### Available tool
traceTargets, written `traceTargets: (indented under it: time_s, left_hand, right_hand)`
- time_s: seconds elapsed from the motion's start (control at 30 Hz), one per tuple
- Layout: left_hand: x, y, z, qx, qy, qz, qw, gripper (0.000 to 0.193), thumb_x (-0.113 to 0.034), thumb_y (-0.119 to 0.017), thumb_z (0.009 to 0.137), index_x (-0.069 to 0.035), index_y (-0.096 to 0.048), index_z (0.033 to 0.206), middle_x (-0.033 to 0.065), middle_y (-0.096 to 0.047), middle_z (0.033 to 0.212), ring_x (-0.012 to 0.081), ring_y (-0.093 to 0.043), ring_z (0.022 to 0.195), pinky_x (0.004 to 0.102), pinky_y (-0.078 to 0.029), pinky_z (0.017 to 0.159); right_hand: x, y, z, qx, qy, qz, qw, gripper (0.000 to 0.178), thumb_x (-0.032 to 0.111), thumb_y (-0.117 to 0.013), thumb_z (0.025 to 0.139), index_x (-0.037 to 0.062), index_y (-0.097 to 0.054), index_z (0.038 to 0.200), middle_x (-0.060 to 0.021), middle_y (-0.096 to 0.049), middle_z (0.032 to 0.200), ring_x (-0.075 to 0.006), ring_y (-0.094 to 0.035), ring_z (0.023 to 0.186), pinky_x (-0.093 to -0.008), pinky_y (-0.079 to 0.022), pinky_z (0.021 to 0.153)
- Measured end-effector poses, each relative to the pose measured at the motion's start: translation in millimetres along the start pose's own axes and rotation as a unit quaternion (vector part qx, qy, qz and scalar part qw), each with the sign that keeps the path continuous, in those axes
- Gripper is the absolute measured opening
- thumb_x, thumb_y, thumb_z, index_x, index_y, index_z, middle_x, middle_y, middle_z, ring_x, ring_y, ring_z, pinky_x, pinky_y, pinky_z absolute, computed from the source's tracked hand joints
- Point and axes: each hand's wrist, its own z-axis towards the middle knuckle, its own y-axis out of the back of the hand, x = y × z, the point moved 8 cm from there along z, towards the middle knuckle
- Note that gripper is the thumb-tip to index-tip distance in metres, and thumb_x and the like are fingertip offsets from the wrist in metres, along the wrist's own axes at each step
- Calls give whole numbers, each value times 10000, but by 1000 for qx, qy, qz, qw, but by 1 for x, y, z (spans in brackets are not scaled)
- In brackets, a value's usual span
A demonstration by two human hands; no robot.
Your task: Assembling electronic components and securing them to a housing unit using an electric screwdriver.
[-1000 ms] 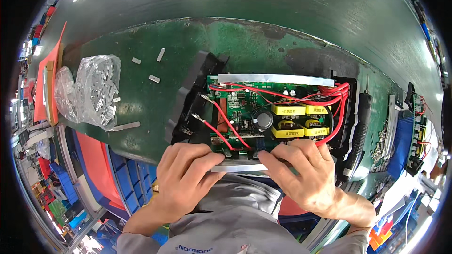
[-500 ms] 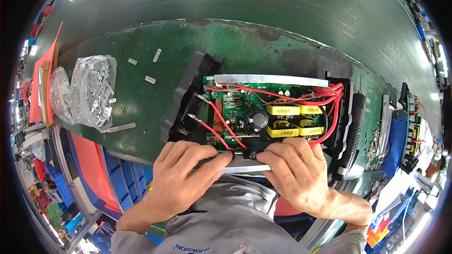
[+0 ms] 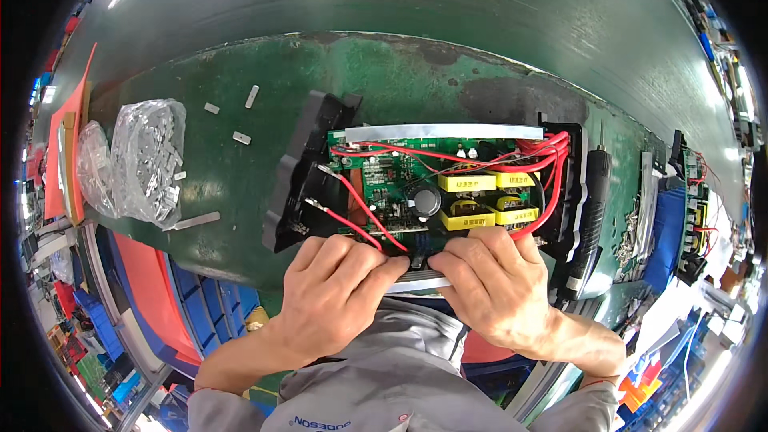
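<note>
In front of me lies an opened electronic device with a green circuit board [image 3: 384, 184], yellow transformers [image 3: 468, 218], a round black capacitor [image 3: 423, 202] and thick red wires [image 3: 558, 184]. My left hand [image 3: 332, 296] and my right hand [image 3: 500, 288] both grip the ridged metal side rail [image 3: 424, 276] along its near edge, thumbs toward the middle, fingers curled over the top. Two red leads with bare metal ends [image 3: 314, 203] rest across the black end cover [image 3: 304, 172] at the left. Another black end cover [image 3: 572, 192] stands at the right end.
A black electric screwdriver [image 3: 594, 208] lies right of the device. At the left are a clear plastic bag of small metal pieces [image 3: 152, 160], several loose metal pieces [image 3: 242, 138] and a flat metal strip [image 3: 197, 221]. Another circuit board [image 3: 694, 200] stands far right by a blue bin [image 3: 666, 236].
The view has shifted slightly, so the bench things appear further left. My left hand has slid a little to the right along the rail; both hands keep their grip.
</note>
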Motion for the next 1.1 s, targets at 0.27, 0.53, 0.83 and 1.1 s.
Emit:
traceTargets:
  time_s: [0.27, 0.53, 0.83, 1.1]
  left_hand:
    - [-4, 9, 3, -12, -6, -16, 1000, 460, -71, -838, 657, -98, -730, 1103, 29, -677, 1016, 256, -626, 869, 408, -461, 737]
    - [9, 27, -17, -19, 53, -25, 998, 406, -112, -888, 715, -94, -732, 1089, 59, -682, 997, 272, -650, 835, 401, -496, 717]
    - [17, 28, -16, -32, 60, -58, 996, 365, -113, -892, 720, -95, -763, 1061, 45, -696, 966, 256, -654, 809, 380, -499, 694]
    - [19, 31, -14, -39, 43, -74, 996, 332, -143, -902, 723, -112, -771, 1026, 29, -701, 960, 234, -650, 790, 372, -476, 669]
  right_hand:
    - [-2, 4, 0, -30, 4, 25, 999, 432, 155, -831, 650, 85, -742, 1067, -25, -699, 1058, -226, -652, 934, -367, -433, 696]
    - [-4, 7, 1, -37, 0, 65, 997, 477, 124, -834, 639, 81, -758, 1109, -16, -711, 1057, -214, -643, 910, -354, -425, 674]
    - [-1, 9, 3, -43, -1, 73, 996, 505, 109, -826, 648, 92, -780, 1151, 6, -707, 1067, -193, -622, 883, -336, -436, 670]
    - [-4, 9, 2, -27, -16, 72, 997, 475, 105, -835, 660, 61, -740, 1122, -49, -698, 1090, -247, -647, 923, -373, -485, 725]
